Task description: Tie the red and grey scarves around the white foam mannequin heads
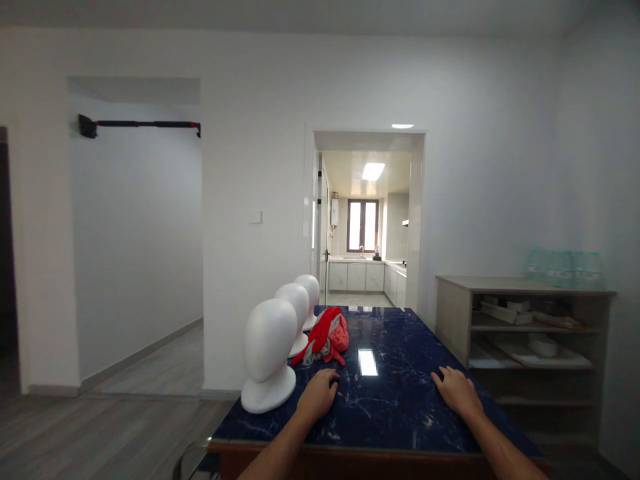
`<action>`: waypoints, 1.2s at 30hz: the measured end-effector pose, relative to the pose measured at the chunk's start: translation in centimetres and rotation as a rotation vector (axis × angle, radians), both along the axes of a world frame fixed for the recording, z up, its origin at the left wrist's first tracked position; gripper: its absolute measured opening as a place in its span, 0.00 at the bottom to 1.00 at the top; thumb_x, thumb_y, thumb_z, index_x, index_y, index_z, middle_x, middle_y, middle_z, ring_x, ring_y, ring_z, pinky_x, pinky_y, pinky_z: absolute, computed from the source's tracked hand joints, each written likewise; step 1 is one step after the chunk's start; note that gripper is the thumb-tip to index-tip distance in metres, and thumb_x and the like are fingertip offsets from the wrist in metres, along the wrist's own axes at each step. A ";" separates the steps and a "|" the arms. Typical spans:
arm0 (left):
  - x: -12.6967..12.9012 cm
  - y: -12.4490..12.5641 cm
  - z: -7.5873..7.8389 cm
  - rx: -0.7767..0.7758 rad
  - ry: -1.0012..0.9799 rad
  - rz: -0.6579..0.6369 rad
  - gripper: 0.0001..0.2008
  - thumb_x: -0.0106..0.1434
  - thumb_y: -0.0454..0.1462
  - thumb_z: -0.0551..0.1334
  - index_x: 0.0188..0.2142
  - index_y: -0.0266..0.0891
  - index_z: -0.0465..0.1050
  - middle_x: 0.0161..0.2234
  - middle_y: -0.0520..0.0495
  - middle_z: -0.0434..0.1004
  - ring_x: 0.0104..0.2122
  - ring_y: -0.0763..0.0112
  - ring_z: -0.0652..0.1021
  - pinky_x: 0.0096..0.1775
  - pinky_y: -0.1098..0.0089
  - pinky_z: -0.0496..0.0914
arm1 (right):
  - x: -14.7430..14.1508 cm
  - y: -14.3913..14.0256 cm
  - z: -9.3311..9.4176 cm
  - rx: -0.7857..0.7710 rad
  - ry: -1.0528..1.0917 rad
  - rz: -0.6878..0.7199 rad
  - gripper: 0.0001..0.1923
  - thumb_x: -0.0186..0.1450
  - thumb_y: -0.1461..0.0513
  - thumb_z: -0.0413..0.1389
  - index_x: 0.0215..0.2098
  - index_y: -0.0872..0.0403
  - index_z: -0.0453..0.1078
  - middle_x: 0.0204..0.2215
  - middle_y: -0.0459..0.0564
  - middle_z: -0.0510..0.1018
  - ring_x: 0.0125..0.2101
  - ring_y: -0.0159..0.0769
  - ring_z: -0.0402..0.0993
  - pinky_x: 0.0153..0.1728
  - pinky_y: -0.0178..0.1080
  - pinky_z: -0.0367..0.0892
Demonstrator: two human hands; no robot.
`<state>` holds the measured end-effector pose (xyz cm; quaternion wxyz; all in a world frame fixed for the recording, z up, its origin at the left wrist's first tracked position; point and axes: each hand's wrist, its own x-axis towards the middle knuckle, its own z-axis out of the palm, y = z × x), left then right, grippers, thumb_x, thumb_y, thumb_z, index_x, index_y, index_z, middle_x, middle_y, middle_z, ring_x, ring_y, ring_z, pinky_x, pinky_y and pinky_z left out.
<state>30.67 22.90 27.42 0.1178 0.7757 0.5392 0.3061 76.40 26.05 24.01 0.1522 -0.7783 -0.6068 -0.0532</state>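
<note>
My left hand (320,393) rests on the dark blue marbled table (395,420), its fingers loosely bent and holding nothing that I can see. Farther right, my right hand (457,389) lies on the tabletop near its right edge, palm down, thumb apart and free of any object. Three white mannequin heads stand in a row along the table's left side: a near head (270,353), a middle head (294,310) and a far head (309,297). A crumpled heap of red, grey and pink cloth (327,337) lies beside them, just beyond my left hand.
To the right stands an open shelf unit (453,300) with white trays and papers inside and pale green bottles (563,268) on top. Behind the table a doorway leads to a kitchen. A black bar (145,124) spans the left alcove.
</note>
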 end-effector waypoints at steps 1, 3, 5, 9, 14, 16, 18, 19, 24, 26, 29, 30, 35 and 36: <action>0.0 0.0 0.1 0.000 0.001 -0.003 0.18 0.68 0.36 0.58 0.51 0.41 0.82 0.60 0.44 0.79 0.62 0.60 0.75 0.66 0.65 0.62 | 0.0 0.0 0.0 0.002 0.000 0.001 0.37 0.73 0.45 0.41 0.67 0.58 0.70 0.67 0.62 0.70 0.68 0.56 0.63 0.66 0.56 0.57; 0.0 -0.2 0.2 -0.005 0.001 -0.005 0.18 0.68 0.36 0.58 0.51 0.41 0.82 0.60 0.43 0.79 0.62 0.60 0.75 0.66 0.65 0.62 | -0.1 -0.1 0.1 0.004 -0.001 -0.001 0.37 0.73 0.45 0.41 0.67 0.58 0.71 0.67 0.62 0.70 0.68 0.56 0.62 0.66 0.55 0.57; 0.1 -0.2 0.3 -0.014 0.002 -0.002 0.17 0.68 0.36 0.57 0.51 0.41 0.82 0.60 0.43 0.79 0.61 0.60 0.75 0.65 0.65 0.62 | -0.1 -0.2 0.2 0.004 0.000 -0.003 0.36 0.73 0.45 0.41 0.67 0.58 0.71 0.67 0.61 0.70 0.68 0.56 0.63 0.66 0.55 0.58; 0.1 -0.2 0.2 -0.014 0.002 0.005 0.17 0.68 0.36 0.57 0.51 0.41 0.82 0.60 0.44 0.79 0.62 0.61 0.74 0.65 0.65 0.62 | -0.2 -0.5 0.5 -0.002 0.004 -0.006 0.36 0.73 0.45 0.41 0.67 0.56 0.71 0.67 0.60 0.70 0.68 0.55 0.63 0.66 0.55 0.57; 0.0 0.2 -0.2 0.014 0.000 -0.001 0.17 0.68 0.36 0.58 0.51 0.41 0.82 0.60 0.44 0.79 0.61 0.61 0.75 0.65 0.65 0.63 | -0.3 -0.5 0.6 -0.007 -0.025 -0.002 0.37 0.73 0.45 0.41 0.67 0.58 0.70 0.67 0.60 0.70 0.68 0.55 0.63 0.66 0.53 0.58; 0.0 0.2 -0.3 0.018 -0.006 -0.005 0.17 0.67 0.36 0.58 0.51 0.41 0.82 0.59 0.44 0.79 0.61 0.61 0.75 0.65 0.65 0.63 | -0.3 -0.5 0.6 -0.010 -0.030 -0.002 0.36 0.73 0.45 0.41 0.67 0.58 0.70 0.67 0.60 0.70 0.67 0.55 0.63 0.65 0.53 0.59; 0.0 0.3 -0.3 0.016 -0.008 -0.003 0.17 0.67 0.36 0.58 0.50 0.41 0.82 0.59 0.44 0.80 0.61 0.61 0.75 0.65 0.65 0.63 | -0.3 -0.4 0.5 -0.009 -0.027 -0.006 0.36 0.73 0.46 0.41 0.67 0.57 0.71 0.67 0.60 0.70 0.67 0.54 0.63 0.66 0.53 0.59; 0.0 0.2 -0.2 0.013 -0.007 0.000 0.17 0.67 0.35 0.58 0.50 0.41 0.82 0.59 0.44 0.80 0.61 0.61 0.75 0.65 0.65 0.63 | -0.3 -0.4 0.5 -0.007 -0.024 -0.008 0.36 0.73 0.45 0.41 0.67 0.57 0.71 0.67 0.59 0.70 0.68 0.54 0.63 0.66 0.53 0.58; 0.0 0.0 0.0 -0.009 0.001 0.004 0.18 0.67 0.36 0.58 0.51 0.41 0.82 0.60 0.43 0.79 0.61 0.60 0.75 0.65 0.64 0.62 | 0.0 0.0 0.0 0.009 -0.012 -0.008 0.36 0.73 0.45 0.41 0.66 0.57 0.71 0.67 0.59 0.70 0.68 0.55 0.63 0.66 0.53 0.58; 0.0 0.0 0.0 -0.007 0.004 0.005 0.18 0.68 0.36 0.57 0.51 0.41 0.82 0.60 0.44 0.79 0.62 0.60 0.75 0.65 0.65 0.62 | 0.1 0.1 -0.1 0.014 -0.010 -0.007 0.36 0.73 0.45 0.41 0.66 0.57 0.71 0.67 0.59 0.71 0.68 0.55 0.63 0.66 0.53 0.58; 0.0 0.2 -0.2 0.006 0.012 0.007 0.17 0.68 0.36 0.57 0.51 0.41 0.82 0.60 0.44 0.79 0.61 0.60 0.75 0.65 0.66 0.62 | 0.1 0.2 -0.2 0.008 -0.017 -0.002 0.36 0.73 0.45 0.41 0.66 0.57 0.71 0.67 0.60 0.71 0.67 0.55 0.63 0.66 0.53 0.58; 0.0 0.2 -0.2 0.009 0.015 0.006 0.17 0.68 0.36 0.57 0.51 0.41 0.82 0.60 0.44 0.79 0.61 0.61 0.75 0.65 0.66 0.62 | 0.2 0.2 -0.2 0.004 -0.020 -0.001 0.36 0.73 0.45 0.41 0.66 0.57 0.71 0.67 0.60 0.71 0.67 0.55 0.63 0.66 0.53 0.58; -0.1 0.3 -0.3 0.014 0.017 0.001 0.18 0.67 0.36 0.58 0.51 0.41 0.82 0.60 0.44 0.79 0.62 0.61 0.75 0.65 0.67 0.62 | 0.1 0.0 0.0 -0.002 -0.025 0.006 0.37 0.74 0.45 0.40 0.67 0.58 0.71 0.67 0.60 0.70 0.67 0.55 0.63 0.66 0.53 0.58; -0.1 0.3 -0.3 0.014 0.013 0.001 0.18 0.67 0.36 0.58 0.51 0.41 0.82 0.59 0.44 0.79 0.61 0.61 0.75 0.65 0.67 0.62 | 0.1 0.0 0.0 -0.002 -0.024 0.007 0.37 0.74 0.45 0.40 0.67 0.58 0.71 0.67 0.60 0.70 0.67 0.55 0.63 0.66 0.53 0.58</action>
